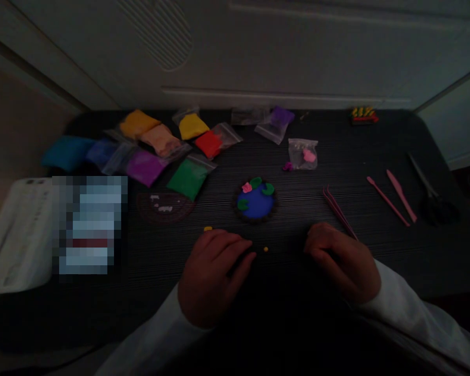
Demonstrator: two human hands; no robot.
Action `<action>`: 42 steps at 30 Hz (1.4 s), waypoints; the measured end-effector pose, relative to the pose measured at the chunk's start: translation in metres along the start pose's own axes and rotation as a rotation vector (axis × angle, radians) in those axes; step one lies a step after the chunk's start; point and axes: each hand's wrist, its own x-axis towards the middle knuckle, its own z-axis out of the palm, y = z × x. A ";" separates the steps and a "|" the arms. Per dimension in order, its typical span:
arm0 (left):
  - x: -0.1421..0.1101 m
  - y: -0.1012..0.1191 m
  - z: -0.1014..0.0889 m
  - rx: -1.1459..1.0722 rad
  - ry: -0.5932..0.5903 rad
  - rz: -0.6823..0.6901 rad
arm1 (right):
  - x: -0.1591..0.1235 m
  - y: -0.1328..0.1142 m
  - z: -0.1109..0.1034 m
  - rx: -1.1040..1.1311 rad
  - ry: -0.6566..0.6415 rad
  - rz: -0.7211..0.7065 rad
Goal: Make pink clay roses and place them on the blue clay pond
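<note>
My left hand (215,277) rests on the dark table, its thumb apart from the fingers and nothing seen in its grasp. Just right of its fingertips lies a small yellow-orange clay ball (266,249). A larger yellow clay piece (208,228) peeks out behind its knuckles. My right hand (342,261) is curled closed on the table near the pink tweezers (339,211); whatever it holds, if anything, is hidden. Between and beyond the hands sits a round clay pond (258,207), blue with a dark beaded rim, green lily pads (242,204) and a pink flower (246,187).
Bags of coloured clay, including a green one (188,177), line the back left. A clear semicircular protractor (165,208) and a paper sheet (19,235) lie left. At right are a pink clay knife (401,196), a thin pink tool (387,201) and scissors (434,201).
</note>
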 end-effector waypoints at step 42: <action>-0.002 -0.023 -0.005 0.112 0.082 0.022 | -0.005 0.000 0.006 -0.297 -0.038 -0.176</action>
